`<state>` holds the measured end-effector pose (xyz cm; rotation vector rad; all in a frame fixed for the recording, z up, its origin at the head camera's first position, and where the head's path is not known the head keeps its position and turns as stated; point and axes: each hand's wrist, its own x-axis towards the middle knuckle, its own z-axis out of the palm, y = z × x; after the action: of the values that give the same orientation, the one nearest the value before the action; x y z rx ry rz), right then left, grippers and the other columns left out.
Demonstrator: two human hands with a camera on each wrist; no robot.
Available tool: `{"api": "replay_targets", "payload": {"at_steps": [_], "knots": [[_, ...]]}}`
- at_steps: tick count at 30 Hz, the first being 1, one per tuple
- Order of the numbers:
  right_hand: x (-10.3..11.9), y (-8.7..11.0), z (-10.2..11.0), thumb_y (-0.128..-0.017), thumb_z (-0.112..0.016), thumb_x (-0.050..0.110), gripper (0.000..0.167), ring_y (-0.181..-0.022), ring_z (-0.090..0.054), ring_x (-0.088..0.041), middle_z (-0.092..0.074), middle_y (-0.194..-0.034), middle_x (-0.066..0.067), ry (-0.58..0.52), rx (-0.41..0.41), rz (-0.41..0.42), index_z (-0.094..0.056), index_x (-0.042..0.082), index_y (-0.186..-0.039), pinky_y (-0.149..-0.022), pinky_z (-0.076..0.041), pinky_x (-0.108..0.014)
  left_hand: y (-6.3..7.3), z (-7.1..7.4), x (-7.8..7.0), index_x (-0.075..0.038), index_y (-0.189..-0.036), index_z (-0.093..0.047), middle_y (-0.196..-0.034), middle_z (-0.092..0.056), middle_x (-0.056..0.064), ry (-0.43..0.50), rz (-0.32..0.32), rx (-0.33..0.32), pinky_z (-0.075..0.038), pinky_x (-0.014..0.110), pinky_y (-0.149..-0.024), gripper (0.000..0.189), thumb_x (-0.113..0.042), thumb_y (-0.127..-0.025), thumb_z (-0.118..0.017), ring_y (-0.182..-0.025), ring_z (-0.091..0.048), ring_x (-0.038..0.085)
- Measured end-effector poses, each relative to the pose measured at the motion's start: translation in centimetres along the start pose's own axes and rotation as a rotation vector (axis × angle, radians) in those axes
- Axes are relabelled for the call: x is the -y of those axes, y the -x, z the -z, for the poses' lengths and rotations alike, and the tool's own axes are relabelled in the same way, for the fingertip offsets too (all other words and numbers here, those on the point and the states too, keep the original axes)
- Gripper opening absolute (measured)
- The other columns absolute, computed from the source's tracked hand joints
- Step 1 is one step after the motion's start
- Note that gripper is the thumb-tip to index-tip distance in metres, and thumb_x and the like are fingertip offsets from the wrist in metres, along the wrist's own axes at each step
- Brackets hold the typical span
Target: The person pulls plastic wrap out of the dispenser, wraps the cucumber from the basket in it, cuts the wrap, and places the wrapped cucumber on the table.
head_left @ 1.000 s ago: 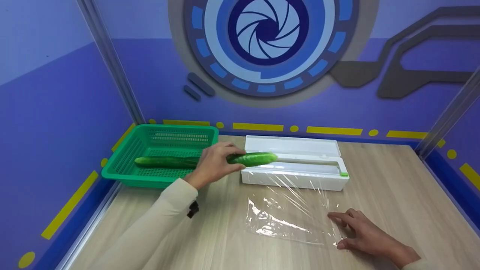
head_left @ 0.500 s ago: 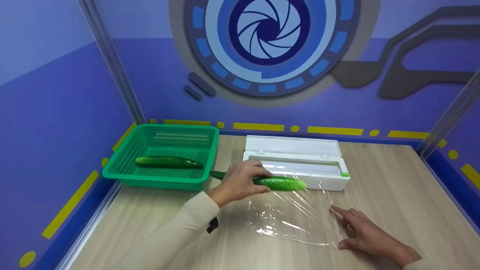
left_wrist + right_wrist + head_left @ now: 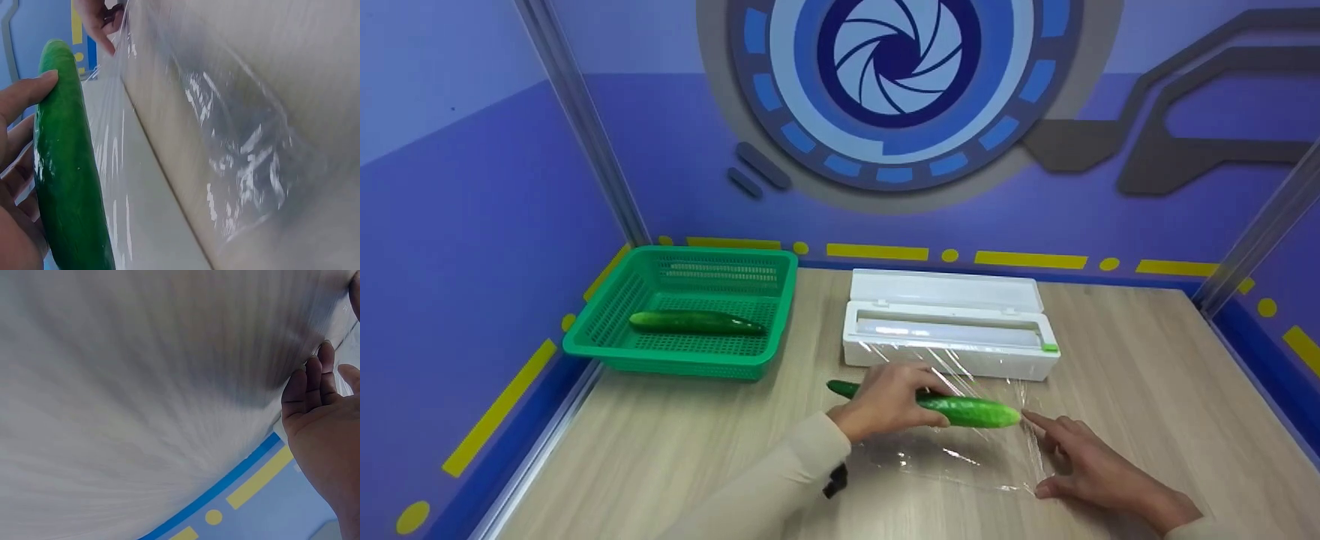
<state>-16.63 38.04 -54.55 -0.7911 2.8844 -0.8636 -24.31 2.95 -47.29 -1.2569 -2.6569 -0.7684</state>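
My left hand point(image 3: 889, 401) grips a cucumber point(image 3: 971, 412) round its middle, holding it over a sheet of plastic wrap point(image 3: 945, 456). In the left wrist view the cucumber point(image 3: 70, 163) fills the left side, thumb laid along it, with the wrinkled wrap point(image 3: 247, 152) beyond. The sheet runs from a white wrap dispenser point(image 3: 952, 363) towards me. At its right edge rests my right hand point(image 3: 1084, 461), forefinger stretched out and thumb apart from it at the near corner. In the right wrist view that hand point(image 3: 318, 416) shows its fingers at the tabletop.
A green basket point(image 3: 675, 360) stands at the left with another cucumber point(image 3: 697, 323) inside. The dispenser's white lid point(image 3: 945, 289) is flipped back. Blue-purple panels point(image 3: 675, 165) enclose the wooden table point(image 3: 1140, 360) at the back and sides.
My left hand has carried the cucumber rightward and towards me, from beside the basket to over the wrap. The right hand has stayed nearly still at the sheet's edge.
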Motion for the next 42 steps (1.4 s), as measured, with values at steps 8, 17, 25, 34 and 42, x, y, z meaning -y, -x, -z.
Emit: {"api": "replay_targets", "payload": {"at_steps": [8, 17, 25, 34, 42], "knots": [[0.1, -0.2, 0.2, -0.079, -0.090, 0.052, 0.106, -0.099, -0.044, -0.013, -0.053, -0.110, 0.004, -0.014, 0.045, -0.054, -0.042, 0.003, -0.160, -0.081, -0.040, -0.027, -1.0, -2.7, -0.6, -0.031, -0.111, -0.085, -0.093, -0.069, -0.018, -0.072, 0.000, 0.025, -0.036, 0.016, -0.066, 0.034, -0.041, -0.080, -0.093, -0.076, -0.053, -0.008], [0.0, -0.1, 0.0, -0.079, -0.089, 0.051, 0.105, -0.096, -0.043, -0.010, -0.052, -0.107, 0.007, -0.001, 0.005, -0.004, -0.042, 0.001, -0.158, -0.077, -0.041, -0.028, -1.8, -4.2, -1.2, -0.032, -0.108, -0.085, -0.093, -0.069, -0.017, -0.100, -0.002, 0.046, -0.034, 0.016, -0.064, 0.033, -0.042, -0.078, -0.093, -0.077, -0.054, -0.006], [0.0, -0.1, 0.0, -0.079, -0.089, 0.052, 0.105, -0.094, -0.041, -0.008, -0.052, -0.105, 0.007, -0.003, 0.007, -0.005, -0.043, 0.000, -0.158, -0.076, -0.039, -0.027, -1.9, -5.6, -1.2, -0.033, -0.106, -0.085, -0.095, -0.071, -0.020, -0.090, 0.009, 0.087, -0.038, 0.017, -0.068, 0.031, -0.043, -0.079, -0.093, -0.082, -0.055, -0.004], [-0.2, -0.1, -0.1, -0.077, -0.090, 0.050, 0.105, -0.095, -0.042, -0.008, -0.053, -0.104, 0.008, 0.018, -0.036, 0.057, -0.045, -0.002, -0.156, -0.077, -0.040, -0.027, -1.8, -6.7, -0.8, -0.030, -0.107, -0.085, -0.099, -0.072, -0.020, -0.033, 0.036, 0.100, -0.038, 0.016, -0.070, 0.032, -0.042, -0.078, -0.094, -0.086, -0.057, -0.006], [-0.3, -0.1, 0.0, -0.078, -0.090, 0.051, 0.106, -0.097, -0.043, -0.010, -0.053, -0.106, 0.006, -0.010, -0.003, 0.008, -0.043, 0.000, -0.158, -0.078, -0.041, -0.028, -1.6, -7.1, -0.7, -0.029, -0.105, -0.084, -0.093, -0.070, -0.019, 0.021, 0.072, 0.118, -0.039, 0.016, -0.073, 0.031, -0.040, -0.078, -0.095, -0.080, -0.052, -0.007]]}}
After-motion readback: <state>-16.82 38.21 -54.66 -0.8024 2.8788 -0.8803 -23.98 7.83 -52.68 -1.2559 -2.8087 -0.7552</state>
